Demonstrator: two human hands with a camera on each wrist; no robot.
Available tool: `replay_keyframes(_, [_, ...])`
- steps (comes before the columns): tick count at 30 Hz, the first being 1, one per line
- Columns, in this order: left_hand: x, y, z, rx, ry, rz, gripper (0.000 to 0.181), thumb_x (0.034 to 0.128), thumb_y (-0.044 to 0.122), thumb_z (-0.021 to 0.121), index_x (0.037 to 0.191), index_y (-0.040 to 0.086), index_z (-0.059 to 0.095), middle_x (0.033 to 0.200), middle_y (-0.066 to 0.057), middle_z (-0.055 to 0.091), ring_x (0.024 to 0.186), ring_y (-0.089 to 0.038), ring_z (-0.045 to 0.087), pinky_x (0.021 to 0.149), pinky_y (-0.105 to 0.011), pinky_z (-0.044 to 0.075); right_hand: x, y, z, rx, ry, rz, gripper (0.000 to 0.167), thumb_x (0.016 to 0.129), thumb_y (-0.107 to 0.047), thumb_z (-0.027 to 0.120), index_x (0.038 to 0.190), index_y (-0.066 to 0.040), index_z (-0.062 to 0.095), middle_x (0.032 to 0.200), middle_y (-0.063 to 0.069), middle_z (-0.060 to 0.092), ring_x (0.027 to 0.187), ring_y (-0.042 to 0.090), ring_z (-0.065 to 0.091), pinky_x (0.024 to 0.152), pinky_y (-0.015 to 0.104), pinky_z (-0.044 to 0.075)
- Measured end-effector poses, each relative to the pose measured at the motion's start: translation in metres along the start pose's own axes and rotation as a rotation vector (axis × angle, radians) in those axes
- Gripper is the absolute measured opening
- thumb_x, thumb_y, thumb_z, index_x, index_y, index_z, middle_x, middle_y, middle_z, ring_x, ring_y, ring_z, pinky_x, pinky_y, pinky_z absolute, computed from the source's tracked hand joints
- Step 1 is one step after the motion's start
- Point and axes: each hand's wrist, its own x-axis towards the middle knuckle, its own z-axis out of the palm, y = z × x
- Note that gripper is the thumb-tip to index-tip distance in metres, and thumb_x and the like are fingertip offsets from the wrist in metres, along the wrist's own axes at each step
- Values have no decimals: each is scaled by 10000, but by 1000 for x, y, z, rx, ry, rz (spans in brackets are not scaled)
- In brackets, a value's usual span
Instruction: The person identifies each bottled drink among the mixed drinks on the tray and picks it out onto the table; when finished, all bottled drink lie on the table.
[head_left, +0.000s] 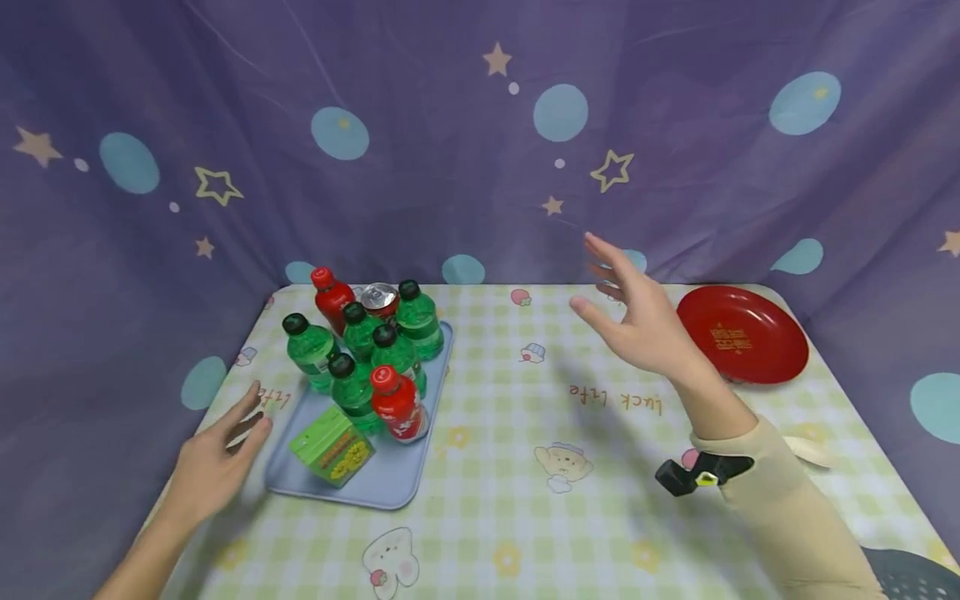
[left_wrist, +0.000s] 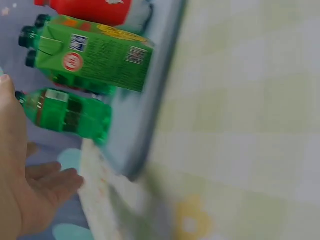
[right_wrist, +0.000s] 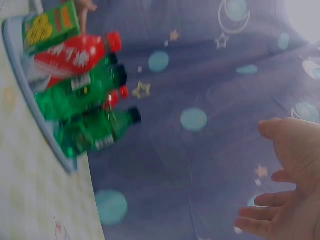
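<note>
A blue-grey tray on the left of the table carries several green bottles with black caps. Also on it are a red-capped bottle in front, another red bottle and a can at the back, and a green drink carton at the near corner. Beside the tray's left edge my left hand hovers, fingers apart and holding nothing. My right hand is raised over the table's right half, fingers extended, palm turned toward the tray; the right wrist view shows it empty too.
A red plate with gold markings lies at the back right. Partly behind the right sleeve is a pale, spoon-like object. A dark grey perforated item shows at the lower right corner. A purple curtain hangs behind the checked tablecloth.
</note>
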Motion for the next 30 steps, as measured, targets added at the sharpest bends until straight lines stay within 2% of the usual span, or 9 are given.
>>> replay_keyframes(2, [-5,-6,6,-34,-9,21,656,1068,319,659,1654,198,392,1512,-265,592,1184,214,547,838,90,379,5,-6,11,35,0,-24,731,1005,-139,737,1650,-168,394,1683,69,460,1467,331,559,1163,534,505])
replay_keyframes(7, [-17,-17,14,5,-37,91,716,1017,302,739,1651,267,409,1550,-235,574,1344,-447,597,1002,70,268,15,-26,47,100,-60,-85,644,994,-156,751,1584,-121,497,1596,73,564,1420,279,603,1137,428,548])
replay_keyframes(10, [-24,-26,18,-1,-75,147,727,1015,255,735,1658,261,397,1584,-251,534,1516,-137,461,1065,58,184,19,-37,70,129,-116,-115,622,992,-171,758,1561,-93,521,1559,91,599,1400,274,623,1125,394,557])
replay_keyframes(13, [-30,-34,21,-16,-99,209,796,963,213,790,1657,232,402,1579,-290,520,1407,245,237,1090,69,120,24,-45,94,161,-178,-130,593,998,-182,748,1545,-89,540,1543,93,617,1387,255,636,1115,375,563])
replay_keyframes(16, [-32,-37,24,-7,-121,226,907,887,265,873,1659,227,398,1577,-302,518,1367,297,192,1087,84,111,27,-51,113,191,-232,-142,561,993,-178,746,1519,-94,572,1511,73,648,1361,228,655,1100,363,573])
replay_keyframes(19, [-32,-36,26,9,-149,187,1014,824,358,926,1668,238,377,1601,-284,503,1555,-11,336,1058,92,102,28,-57,128,203,-282,-155,541,984,-193,763,1493,-108,602,1486,45,668,1341,211,671,1082,339,581])
replay_keyframes(22, [-31,-34,29,44,-153,157,1127,734,450,973,1663,192,389,1588,-314,502,1482,-448,494,1053,79,84,29,-62,142,210,-326,-163,542,975,-215,784,1478,-103,617,1468,57,679,1312,234,690,1060,342,595])
replay_keyframes(26, [-27,-29,33,111,-145,147,1211,640,555,997,1611,70,461,1523,-363,540,1341,-595,554,1261,-321,381,31,-65,158,210,-379,-181,551,967,-236,801,1467,-88,624,1441,92,695,1267,267,714,1045,397,607])
replay_keyframes(30, [-22,-27,36,162,-139,138,1218,610,616,990,1541,-18,526,1448,-383,591,1284,-597,601,1004,-703,495,31,-66,174,180,-427,-211,545,970,-244,796,1463,-83,628,1426,94,709,1249,257,722,1044,414,605])
